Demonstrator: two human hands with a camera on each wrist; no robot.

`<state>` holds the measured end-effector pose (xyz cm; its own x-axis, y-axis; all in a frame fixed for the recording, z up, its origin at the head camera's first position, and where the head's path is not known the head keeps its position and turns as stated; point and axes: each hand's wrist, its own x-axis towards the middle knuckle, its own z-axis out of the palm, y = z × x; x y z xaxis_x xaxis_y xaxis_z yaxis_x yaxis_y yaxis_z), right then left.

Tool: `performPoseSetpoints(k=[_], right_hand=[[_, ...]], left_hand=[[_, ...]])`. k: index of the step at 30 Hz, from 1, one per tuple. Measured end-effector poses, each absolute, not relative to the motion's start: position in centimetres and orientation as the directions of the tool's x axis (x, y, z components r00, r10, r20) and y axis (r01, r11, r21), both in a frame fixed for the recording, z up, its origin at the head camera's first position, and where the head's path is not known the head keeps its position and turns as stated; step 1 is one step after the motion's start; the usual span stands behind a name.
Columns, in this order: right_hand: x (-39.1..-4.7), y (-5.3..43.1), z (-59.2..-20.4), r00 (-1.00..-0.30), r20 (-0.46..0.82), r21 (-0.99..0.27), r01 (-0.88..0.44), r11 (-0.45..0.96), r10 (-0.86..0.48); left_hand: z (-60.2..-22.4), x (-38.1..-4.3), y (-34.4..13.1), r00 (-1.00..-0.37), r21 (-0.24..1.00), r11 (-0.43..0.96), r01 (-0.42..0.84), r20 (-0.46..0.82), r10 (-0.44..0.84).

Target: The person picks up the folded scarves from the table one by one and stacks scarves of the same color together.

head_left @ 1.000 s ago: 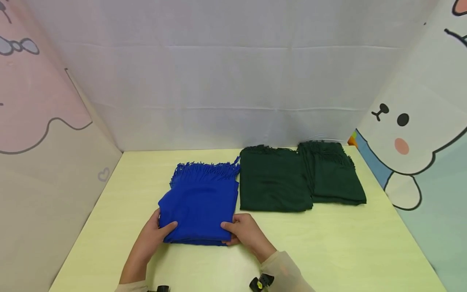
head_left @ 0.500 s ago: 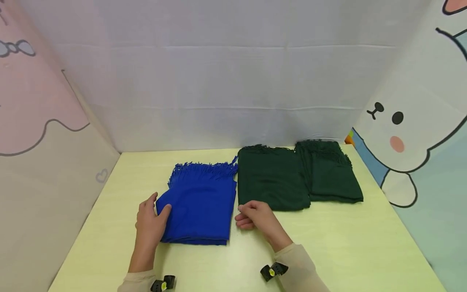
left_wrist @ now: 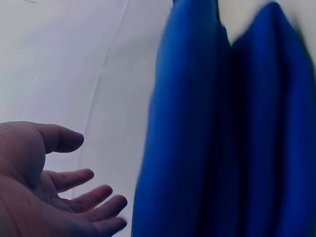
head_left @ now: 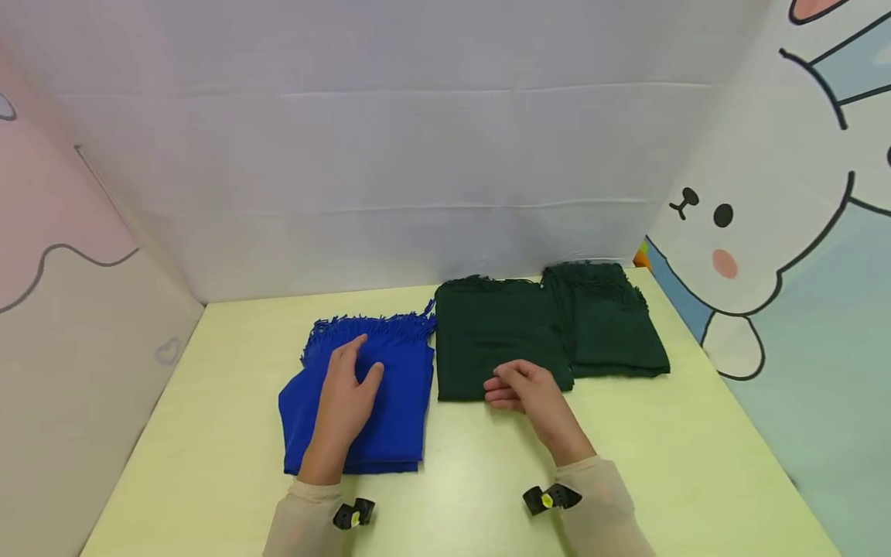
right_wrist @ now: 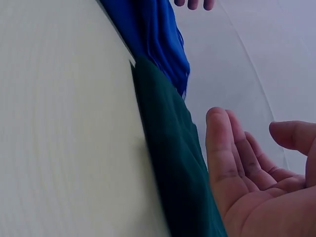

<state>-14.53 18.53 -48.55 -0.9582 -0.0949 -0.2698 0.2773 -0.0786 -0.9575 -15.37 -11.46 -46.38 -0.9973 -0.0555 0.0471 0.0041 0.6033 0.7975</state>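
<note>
White cloth [head_left: 418, 155] hangs behind my pale desk [head_left: 480, 480]. At centre-left lies the folded blue shawl [head_left: 404, 387]; at centre-right, the middle green shawl [head_left: 501, 325] and the outer green shawl [head_left: 616, 329], laid flat perhaps for keeping folds. My left hand [head_left: 348, 398] and right hand [head_left: 534, 393] hover above, released, holding nothing.

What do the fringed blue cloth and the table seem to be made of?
The blue cloth looks like soft, mostly matte fabric, judging by its folds and stringy fringe; which fibre, I can't tell. The table may be wood or laminate: pale, smooth, faintly streaked.
</note>
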Motion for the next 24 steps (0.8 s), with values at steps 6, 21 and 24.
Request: performPoseSetpoints(k=[6, 21, 24], right_hand=[[-14.9, 20.9, -48.1, -0.973, -0.221, -0.975, 0.223, 0.013, 0.060], [-14.5, 26.1, -49.8, -0.896, -0.170, -0.733, 0.394, 0.554, 0.411], [-14.6, 26.1, -49.4, -0.895, -0.229, -0.740, 0.415, 0.528, 0.383]], left_hand=[[-46.7, -16.9, -8.1, -0.997, 0.859, 0.506, 0.074, 0.054, 0.053], [-49.2, -17.1, -1.8, -0.969, 0.971, 0.135, -0.196, -0.213, 0.124], [-49.2, -17.0, -1.4, -0.970, 0.972, 0.106, -0.211, -0.222, 0.103]])
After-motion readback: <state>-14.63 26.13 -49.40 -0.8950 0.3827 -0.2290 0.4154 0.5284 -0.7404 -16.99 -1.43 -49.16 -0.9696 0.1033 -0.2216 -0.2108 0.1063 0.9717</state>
